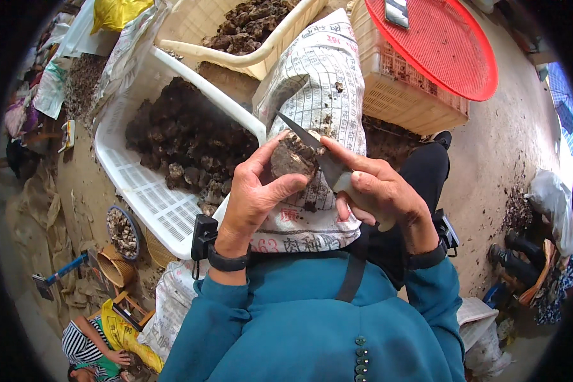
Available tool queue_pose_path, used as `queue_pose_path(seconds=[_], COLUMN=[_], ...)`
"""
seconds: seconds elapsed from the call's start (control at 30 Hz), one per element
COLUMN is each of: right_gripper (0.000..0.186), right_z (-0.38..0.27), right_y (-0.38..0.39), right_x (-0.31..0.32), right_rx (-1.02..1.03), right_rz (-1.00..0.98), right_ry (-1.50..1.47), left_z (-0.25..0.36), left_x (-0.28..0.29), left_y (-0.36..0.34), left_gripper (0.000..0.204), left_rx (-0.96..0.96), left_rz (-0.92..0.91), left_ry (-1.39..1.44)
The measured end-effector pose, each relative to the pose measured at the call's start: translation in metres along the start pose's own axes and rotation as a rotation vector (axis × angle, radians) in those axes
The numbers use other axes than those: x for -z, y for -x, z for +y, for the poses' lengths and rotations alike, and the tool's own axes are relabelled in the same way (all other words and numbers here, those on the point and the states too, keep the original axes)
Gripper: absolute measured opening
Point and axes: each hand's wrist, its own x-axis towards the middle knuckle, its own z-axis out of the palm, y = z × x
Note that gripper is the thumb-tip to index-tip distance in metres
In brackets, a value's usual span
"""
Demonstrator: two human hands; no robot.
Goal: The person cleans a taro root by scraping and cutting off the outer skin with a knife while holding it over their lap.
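My left hand [251,191] grips a round, dirt-covered tuber-like lump [291,160], brown with paler patches on top. Its fingers wrap the left side and the thumb presses the near face. In my right hand [385,191] is a knife [332,169], its grey blade pointing up and left across the lump's upper right side. The right index finger stretches along the blade toward the lump; most of the handle is hidden in my palm. Beneath both hands a white woven sack [312,70] with printing covers my lap, with dark crumbs of soil on it.
A white plastic basket [162,207] of dark lumps [184,137] stands at left, a cream basket [248,60] beyond it. A red mesh tray [439,48] tops a cream crate [407,102] at right. A bowl [122,232] lies left; another person's hand [118,356] shows lower left.
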Motion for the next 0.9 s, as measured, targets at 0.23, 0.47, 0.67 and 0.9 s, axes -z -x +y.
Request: queue_pose_path(seconds=[0.23,0.47,0.67,0.9], right_gripper=[0.067,0.075,0.067,0.063], right_z=[-0.013,-0.017,-0.018,-0.024], right_y=[-0.010,-0.011,0.025,0.012], right_x=[0.005,0.001,0.000,-0.003], right_rx=[0.013,-0.011,-0.133,-0.092], right_rz=[-0.031,-0.007,0.027,-0.019], right_ry=[0.137,0.108,0.271,0.364], left_z=[0.003,-0.001,-0.002,0.004], left_x=[-0.001,0.000,0.002,-0.002], left_y=[0.001,0.001,0.002,0.002], left_gripper=[0.074,0.076,0.076,0.073], left_rx=[-0.009,-0.076,-0.017,-0.094], left_rz=[-0.001,0.008,-0.017,-0.020], left_ry=[-0.083,-0.242,-0.174,-0.323])
